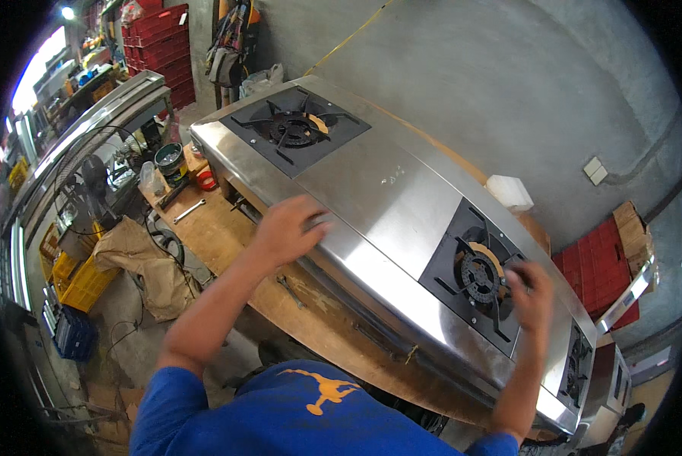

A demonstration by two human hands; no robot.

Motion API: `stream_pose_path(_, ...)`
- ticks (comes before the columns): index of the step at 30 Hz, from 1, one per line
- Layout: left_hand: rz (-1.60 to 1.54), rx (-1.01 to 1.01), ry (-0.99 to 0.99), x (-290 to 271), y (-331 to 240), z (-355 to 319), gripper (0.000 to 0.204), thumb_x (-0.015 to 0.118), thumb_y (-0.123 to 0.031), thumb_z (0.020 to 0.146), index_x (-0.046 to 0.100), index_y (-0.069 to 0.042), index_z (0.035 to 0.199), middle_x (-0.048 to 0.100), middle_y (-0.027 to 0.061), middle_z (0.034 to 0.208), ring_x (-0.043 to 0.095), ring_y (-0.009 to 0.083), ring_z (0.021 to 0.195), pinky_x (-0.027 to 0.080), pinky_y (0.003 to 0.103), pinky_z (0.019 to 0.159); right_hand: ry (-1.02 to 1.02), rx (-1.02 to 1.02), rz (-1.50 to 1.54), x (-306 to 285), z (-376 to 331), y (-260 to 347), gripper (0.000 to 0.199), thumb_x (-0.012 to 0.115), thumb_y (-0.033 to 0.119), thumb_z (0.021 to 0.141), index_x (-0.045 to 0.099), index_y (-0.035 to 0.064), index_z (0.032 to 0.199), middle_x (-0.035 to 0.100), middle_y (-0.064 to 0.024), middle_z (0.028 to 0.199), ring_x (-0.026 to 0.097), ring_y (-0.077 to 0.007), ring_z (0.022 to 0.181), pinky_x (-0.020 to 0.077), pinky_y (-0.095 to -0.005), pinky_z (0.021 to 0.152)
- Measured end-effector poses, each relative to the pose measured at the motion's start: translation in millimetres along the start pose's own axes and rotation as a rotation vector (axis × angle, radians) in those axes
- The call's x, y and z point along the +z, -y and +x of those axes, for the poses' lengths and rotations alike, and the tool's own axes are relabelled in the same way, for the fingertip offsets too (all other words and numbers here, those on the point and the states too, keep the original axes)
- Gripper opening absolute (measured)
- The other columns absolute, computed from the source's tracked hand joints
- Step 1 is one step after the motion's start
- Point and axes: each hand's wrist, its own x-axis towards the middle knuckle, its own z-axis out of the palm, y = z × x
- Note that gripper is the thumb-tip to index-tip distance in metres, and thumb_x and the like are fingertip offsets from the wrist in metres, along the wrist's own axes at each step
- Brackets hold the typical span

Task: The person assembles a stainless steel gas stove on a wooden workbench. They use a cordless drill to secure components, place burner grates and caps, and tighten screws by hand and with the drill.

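A long stainless-steel gas stove (379, 190) lies across a wooden workbench (269, 285). Over its front edge is my left hand (291, 228), fingers loosely bent, a gap between thumb and forefinger, nothing visible in it. My right hand (532, 292) is beside the middle burner (479, 277), overlapping the edge of its black plate. Its fingers are bent and smeared by motion, so I cannot tell whether they touch the burner or hold anything. Another burner (295, 128) sits at the far left of the stovetop, and a third (576, 361) at the right end.
A wrench (189, 211) and another wrench (291, 292) lie on the bench. Nearby stand a dark round tub (170, 158) and a red tape roll (206, 180). Red crates (595, 266) stand at right; a yellow crate (86, 285) and brown cloth (147, 266) are on the left.
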Motion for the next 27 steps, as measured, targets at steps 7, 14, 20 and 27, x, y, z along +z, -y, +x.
stream_pose_path(7, 0.243, -0.035, 0.317, 101.0, -3.6, 151.3, 0.025, 0.067, -0.023, 0.082, 0.073, -0.002, 0.094, 0.071, 0.019, 0.095, 0.069, 0.0358, 0.091, 0.055, 0.046, 0.079, 0.092, -0.182, -0.008, 155.0, 64.3, 52.8, 0.021, 0.07, 0.014, 0.084, 0.069, 0.0021, 0.101, 0.066, -0.0146, 0.092, 0.065, -0.0304, 0.081, 0.051, -0.0371, 0.073)
stream_pose_path(14, 0.127, -0.118, 0.174, 134.1, 13.0, 165.5, 0.018, 0.064, -0.009, 0.076, 0.073, 0.003, 0.085, 0.071, 0.0237, 0.09, 0.071, 0.0374, 0.086, 0.057, 0.047, 0.073, 0.047, -0.092, 0.0, 140.8, 60.1, -1.7, 0.017, 0.066, 0.011, 0.087, 0.068, -0.0025, 0.097, 0.067, -0.0166, 0.088, 0.064, -0.0311, 0.082, 0.0498, -0.039, 0.076)
stream_pose_path(20, 0.157, 0.014, 0.301, 124.3, 9.1, 165.2, 0.018, 0.063, -0.007, 0.076, 0.073, 0.004, 0.086, 0.071, 0.0231, 0.091, 0.071, 0.0351, 0.086, 0.057, 0.047, 0.07, 0.09, -0.078, -0.053, 143.8, 62.8, -23.1, 0.019, 0.064, 0.012, 0.09, 0.067, -0.0047, 0.097, 0.067, -0.0178, 0.09, 0.063, -0.0306, 0.081, 0.0493, -0.0388, 0.077)
stream_pose_path(27, -0.401, -0.043, -0.01, -10.0, 82.5, 92.4, 0.018, 0.062, -0.021, 0.091, 0.064, -0.003, 0.094, 0.067, 0.02, 0.09, 0.066, 0.0386, 0.087, 0.051, 0.047, 0.076, -0.036, 0.057, -0.191, 146.7, 62.6, -20.4, 0.023, 0.061, 0.013, 0.092, 0.064, -0.0081, 0.099, 0.067, -0.0178, 0.089, 0.062, -0.028, 0.082, 0.0497, -0.0371, 0.075)
